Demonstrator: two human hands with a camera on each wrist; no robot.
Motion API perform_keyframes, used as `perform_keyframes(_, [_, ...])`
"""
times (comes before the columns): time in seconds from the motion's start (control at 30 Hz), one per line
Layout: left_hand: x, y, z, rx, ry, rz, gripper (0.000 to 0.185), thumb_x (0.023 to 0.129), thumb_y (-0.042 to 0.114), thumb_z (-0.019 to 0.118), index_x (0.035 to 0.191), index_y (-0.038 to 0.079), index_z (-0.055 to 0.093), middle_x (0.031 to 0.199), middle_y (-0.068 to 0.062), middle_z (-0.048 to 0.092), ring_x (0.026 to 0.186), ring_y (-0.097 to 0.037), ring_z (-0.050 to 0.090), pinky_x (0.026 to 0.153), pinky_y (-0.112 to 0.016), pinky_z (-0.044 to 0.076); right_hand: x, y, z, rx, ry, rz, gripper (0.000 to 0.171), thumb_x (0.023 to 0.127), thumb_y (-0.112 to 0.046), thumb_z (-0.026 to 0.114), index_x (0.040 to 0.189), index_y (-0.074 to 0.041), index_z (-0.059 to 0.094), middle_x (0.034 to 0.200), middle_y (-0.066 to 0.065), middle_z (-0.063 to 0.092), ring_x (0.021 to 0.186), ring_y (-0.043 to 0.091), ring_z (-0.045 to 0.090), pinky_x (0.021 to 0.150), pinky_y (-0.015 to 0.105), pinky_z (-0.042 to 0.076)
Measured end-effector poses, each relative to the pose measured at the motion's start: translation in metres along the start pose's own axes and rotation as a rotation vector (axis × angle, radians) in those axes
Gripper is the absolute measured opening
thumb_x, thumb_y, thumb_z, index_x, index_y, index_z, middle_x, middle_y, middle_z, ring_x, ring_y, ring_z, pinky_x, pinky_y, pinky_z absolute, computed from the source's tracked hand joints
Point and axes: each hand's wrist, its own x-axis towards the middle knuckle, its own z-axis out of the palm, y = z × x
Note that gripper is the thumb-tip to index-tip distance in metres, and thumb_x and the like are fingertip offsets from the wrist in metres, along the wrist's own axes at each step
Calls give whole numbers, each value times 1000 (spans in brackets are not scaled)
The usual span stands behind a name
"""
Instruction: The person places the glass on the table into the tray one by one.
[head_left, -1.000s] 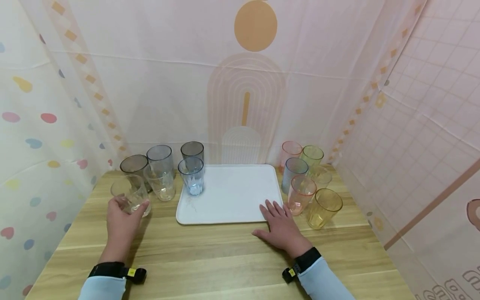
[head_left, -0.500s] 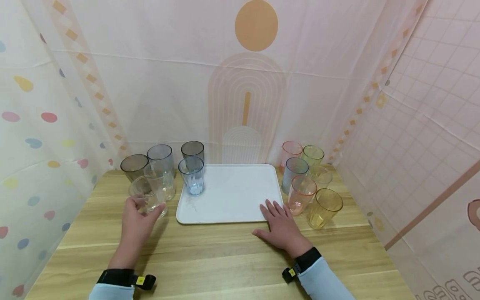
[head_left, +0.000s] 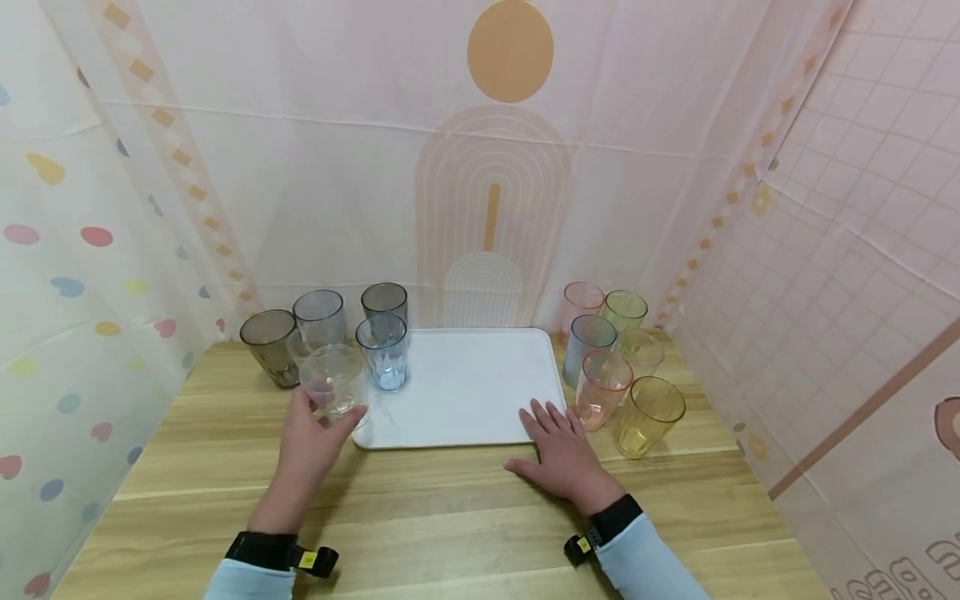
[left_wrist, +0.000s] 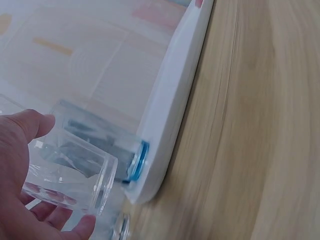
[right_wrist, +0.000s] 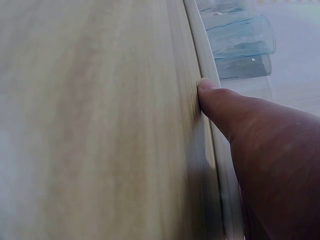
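My left hand (head_left: 311,442) grips a clear drinking glass (head_left: 335,379) around its side, upright, at the left front corner of the white tray (head_left: 472,400). In the left wrist view, thumb and fingers curve around that clear glass (left_wrist: 75,182), its base overlapping the tray corner. Two glasses stand on the tray's left side: a blue one (head_left: 386,358) and behind it a dark grey one (head_left: 386,297). My right hand (head_left: 566,462) lies with fingers spread over the tray's front right corner. The right wrist view shows its thumb (right_wrist: 220,100) along the tray's edge.
Left of the tray stand a smoky brown glass (head_left: 272,346), a bluish grey one (head_left: 320,321) and another clear one, mostly hidden. Several coloured glasses crowd the right side, with an orange-pink one (head_left: 604,387) and a yellow one (head_left: 651,417) nearest the right hand. Patterned cloth (head_left: 337,208) hangs behind.
My left hand has carried the clear glass rightward, from beside the smoky brown glass to the tray's left front corner. The right hand has stayed in place.
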Motion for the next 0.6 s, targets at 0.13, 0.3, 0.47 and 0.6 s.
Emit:
perform_keyframes(0.13, [1,4,12,-25,-9,18,87,96,25,91,159,-2,37,161,-24,43,154,-41,41,124,-62,41,-1,0,0,2,9,-6,94,102,-71,65,173,-15,40,181,13,29,168,39,22,134,65,11])
perform_keyframes(0.3, [3,8,22,-38,-16,37,87,95,21,91,159,-3,37,159,-25,43,153,-42,42,124,-61,42,-1,0,-1,4,14,-8,92,103,-70,65,173,-15,41,181,13,30,168,40,22,134,65,11])
perform_keyframes(0.47, [4,11,27,-34,-38,33,93,95,20,91,163,-4,34,162,-27,40,156,-45,39,124,-60,41,0,0,0,-2,11,-8,94,102,-71,65,173,-16,40,181,13,29,168,39,22,134,65,11])
perform_keyframes(0.6, [6,11,30,0,-59,26,91,95,22,91,161,-5,35,161,-28,40,155,-47,39,124,-62,41,0,1,1,-6,4,-5,95,102,-73,64,174,-16,39,181,12,28,168,38,21,134,64,11])
